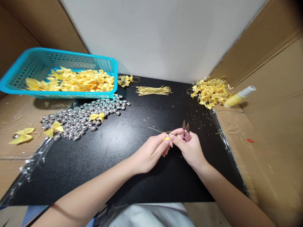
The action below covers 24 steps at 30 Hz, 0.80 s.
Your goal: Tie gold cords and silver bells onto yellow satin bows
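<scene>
My left hand pinches a small yellow ribbon bow, mostly covered by the fingers. Right beside it, my right hand is closed around small thread snips, blades pointing up and away from me. Its thumb and forefinger meet the left fingertips at the bow, by a small silvery bit. A thin gold cord stretches leftward from the fingertips over the black board.
A blue basket of yellow bows stands back left, silver beads in front. Gold cords lie at the back. Finished-looking bows are heaped back right, beside a yellow-and-white tube. Cardboard walls flank the board.
</scene>
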Tool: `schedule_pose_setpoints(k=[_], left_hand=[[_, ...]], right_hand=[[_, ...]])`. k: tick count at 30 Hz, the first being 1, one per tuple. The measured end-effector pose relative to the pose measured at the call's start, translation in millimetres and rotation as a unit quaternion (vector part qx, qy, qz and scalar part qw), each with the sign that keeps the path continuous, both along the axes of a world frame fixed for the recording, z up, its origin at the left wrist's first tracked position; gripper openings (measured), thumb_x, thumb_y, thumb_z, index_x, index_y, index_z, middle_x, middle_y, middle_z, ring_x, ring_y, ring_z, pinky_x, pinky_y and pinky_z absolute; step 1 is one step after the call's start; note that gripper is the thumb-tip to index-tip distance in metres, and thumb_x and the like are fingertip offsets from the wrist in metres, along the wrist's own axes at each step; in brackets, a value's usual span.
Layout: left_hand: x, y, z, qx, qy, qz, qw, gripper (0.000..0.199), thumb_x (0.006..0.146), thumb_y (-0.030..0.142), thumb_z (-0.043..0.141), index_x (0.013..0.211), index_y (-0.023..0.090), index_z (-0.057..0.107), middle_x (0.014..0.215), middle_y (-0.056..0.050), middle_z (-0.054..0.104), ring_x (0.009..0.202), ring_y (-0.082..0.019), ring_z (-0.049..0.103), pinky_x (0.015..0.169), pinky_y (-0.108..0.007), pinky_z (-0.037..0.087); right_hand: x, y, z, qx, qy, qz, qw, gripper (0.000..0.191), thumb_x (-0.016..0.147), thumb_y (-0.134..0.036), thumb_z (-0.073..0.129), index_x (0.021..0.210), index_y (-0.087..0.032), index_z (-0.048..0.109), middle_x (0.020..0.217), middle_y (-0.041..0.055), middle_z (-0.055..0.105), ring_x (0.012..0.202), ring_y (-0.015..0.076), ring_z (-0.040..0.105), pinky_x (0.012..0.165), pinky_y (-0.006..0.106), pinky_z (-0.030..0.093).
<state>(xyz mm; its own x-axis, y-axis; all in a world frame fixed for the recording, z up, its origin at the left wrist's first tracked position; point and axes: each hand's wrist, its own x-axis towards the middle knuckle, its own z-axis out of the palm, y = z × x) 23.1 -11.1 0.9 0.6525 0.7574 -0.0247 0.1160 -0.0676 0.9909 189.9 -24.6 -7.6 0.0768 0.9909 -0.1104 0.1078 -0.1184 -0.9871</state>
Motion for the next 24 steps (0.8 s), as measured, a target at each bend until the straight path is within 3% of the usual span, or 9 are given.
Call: schedule_pose_setpoints(k=[4, 7, 10, 15, 20, 24], left_hand=[[1, -1, -2.3, -0.011, -0.005, 0.009, 1.0, 0.033, 0.102, 0.038, 0.032, 0.078, 0.019, 0.044, 0.067, 0.003, 0.045, 0.064, -0.012, 0.043, 0.066, -0.025, 0.036], [2, -2, -2.3, -0.049, -0.046, 0.022, 0.998, 0.032, 0.101, 0.038, 0.033, 0.077, 0.019, 0.045, 0.065, 0.004, 0.044, 0.062, -0.012, 0.043, 0.066, -0.026, 0.036], [3, -1, 0.0, -0.088, -0.112, 0.038, 0.989, 0.031, 0.1, 0.037, 0.036, 0.075, 0.019, 0.044, 0.064, 0.004, 0.041, 0.061, -0.013, 0.04, 0.063, -0.026, 0.035], [0, 0, 4.4, -0.098, -0.171, 0.057, 0.979, 0.029, 0.099, 0.035, 0.038, 0.076, 0.019, 0.044, 0.062, 0.004, 0.036, 0.06, -0.012, 0.034, 0.061, -0.027, 0.032], [-3, 0, 4.9, -0.072, -0.151, 0.084, 0.982, 0.026, 0.099, 0.033, 0.038, 0.079, 0.019, 0.047, 0.061, 0.005, 0.036, 0.059, -0.012, 0.033, 0.06, -0.026, 0.031], [-4, -1, 4.3, -0.067, -0.115, 0.093, 0.987, 0.028, 0.099, 0.037, 0.038, 0.081, 0.018, 0.049, 0.062, 0.005, 0.037, 0.057, -0.012, 0.033, 0.057, -0.025, 0.03]], right_hand=[[1, 2, 0.0, -0.005, 0.056, 0.012, 0.998, 0.036, 0.068, -0.051, 0.078, 0.074, -0.017, 0.067, 0.054, -0.0045, 0.046, 0.051, 0.0095, 0.041, 0.051, 0.025, 0.037], [1, 1, 0.3, 0.002, 0.124, 0.02, 0.992, 0.042, 0.076, -0.058, 0.068, 0.085, -0.017, 0.067, 0.051, -0.0091, 0.032, 0.043, 0.006, 0.025, 0.045, 0.023, 0.027], [2, -3, -0.7, 0.022, 0.168, 0.035, 0.985, 0.054, 0.085, -0.069, 0.044, 0.094, -0.019, 0.062, 0.056, -0.0095, 0.027, 0.042, 0.0059, 0.014, 0.042, 0.024, 0.018], [9, -7, -0.4, 0.1, -0.022, 0.063, 0.993, 0.041, 0.091, -0.058, 0.049, 0.081, -0.02, 0.058, 0.057, -0.0056, 0.038, 0.047, 0.0085, 0.031, 0.046, 0.024, 0.024], [16, -3, 12.6, 0.181, -0.19, 0.084, 0.961, 0.037, 0.092, -0.048, 0.049, 0.073, -0.019, 0.062, 0.055, -0.0023, 0.051, 0.046, 0.01, 0.04, 0.047, 0.025, 0.031], [18, 0, 17.9, 0.221, -0.25, 0.078, 0.939, 0.026, 0.088, -0.038, 0.057, 0.072, -0.019, 0.066, 0.051, -0.0032, 0.05, 0.041, 0.0092, 0.038, 0.044, 0.024, 0.03]])
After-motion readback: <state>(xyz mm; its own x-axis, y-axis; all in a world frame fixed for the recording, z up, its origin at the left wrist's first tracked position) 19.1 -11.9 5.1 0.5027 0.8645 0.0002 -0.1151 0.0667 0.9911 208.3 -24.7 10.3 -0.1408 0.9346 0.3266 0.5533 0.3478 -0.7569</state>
